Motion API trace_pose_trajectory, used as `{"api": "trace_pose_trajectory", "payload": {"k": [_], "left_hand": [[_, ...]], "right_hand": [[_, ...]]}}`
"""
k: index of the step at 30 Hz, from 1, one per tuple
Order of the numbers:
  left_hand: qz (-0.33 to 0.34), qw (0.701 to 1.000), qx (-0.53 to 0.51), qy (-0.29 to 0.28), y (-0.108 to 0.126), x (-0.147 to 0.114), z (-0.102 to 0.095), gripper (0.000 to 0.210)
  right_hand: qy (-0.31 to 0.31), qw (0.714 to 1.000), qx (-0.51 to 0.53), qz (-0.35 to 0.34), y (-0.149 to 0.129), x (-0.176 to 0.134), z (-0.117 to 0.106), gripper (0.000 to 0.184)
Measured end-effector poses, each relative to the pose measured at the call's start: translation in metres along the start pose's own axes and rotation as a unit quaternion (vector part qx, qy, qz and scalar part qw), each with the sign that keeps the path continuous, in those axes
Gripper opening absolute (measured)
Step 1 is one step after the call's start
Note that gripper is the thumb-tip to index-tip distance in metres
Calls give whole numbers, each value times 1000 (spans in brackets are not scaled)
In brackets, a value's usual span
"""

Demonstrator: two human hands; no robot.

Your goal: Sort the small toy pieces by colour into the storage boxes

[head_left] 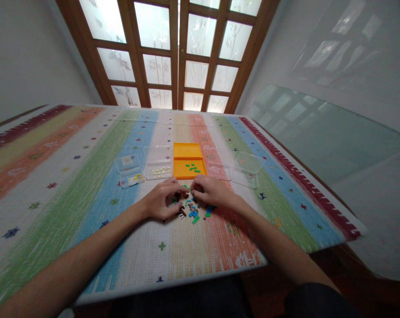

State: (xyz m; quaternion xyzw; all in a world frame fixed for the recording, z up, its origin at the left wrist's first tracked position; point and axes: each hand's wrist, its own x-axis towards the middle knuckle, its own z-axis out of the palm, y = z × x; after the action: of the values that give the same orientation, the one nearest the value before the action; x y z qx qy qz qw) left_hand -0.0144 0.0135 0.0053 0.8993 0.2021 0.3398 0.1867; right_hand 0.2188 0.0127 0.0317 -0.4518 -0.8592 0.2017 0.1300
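Loose bricks [193, 214] were spread between the left hand [162, 199] and right hand [212, 189], before a yellow case [188, 150] and clear boxes [122, 166], apparently for easy reach. The left thumb and fingers were parted, nothing visibly held; the right fingertips were curled, partly hidden, their hold impossible to tell.

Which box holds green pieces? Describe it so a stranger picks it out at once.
On the striped tablecloth, find the pile of small pieces. Just beyond it sits the open orange box, green pieces in its near half. Solid colour sets it apart from the clear boxes on either side.
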Motion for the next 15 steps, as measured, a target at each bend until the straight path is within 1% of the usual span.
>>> {"api": "trace_pose_trajectory", "payload": {"k": [4,10,13,15], "left_hand": [[-6,1000,-11,4,1,0,0,26],[31,999,-12,11,1,3,1,19],[29,999,-3,15,2,3,1,17],[26,1000,4,7,3,2,1,17]], "right_hand": [[16,1000,21,13,6,-1,-1,9],[45,998,44,1,12,-2,-7,8],[71,996,45,-4,15,-2,-9,8],[76,996,47,-4,17,-2,-9,8]]}}
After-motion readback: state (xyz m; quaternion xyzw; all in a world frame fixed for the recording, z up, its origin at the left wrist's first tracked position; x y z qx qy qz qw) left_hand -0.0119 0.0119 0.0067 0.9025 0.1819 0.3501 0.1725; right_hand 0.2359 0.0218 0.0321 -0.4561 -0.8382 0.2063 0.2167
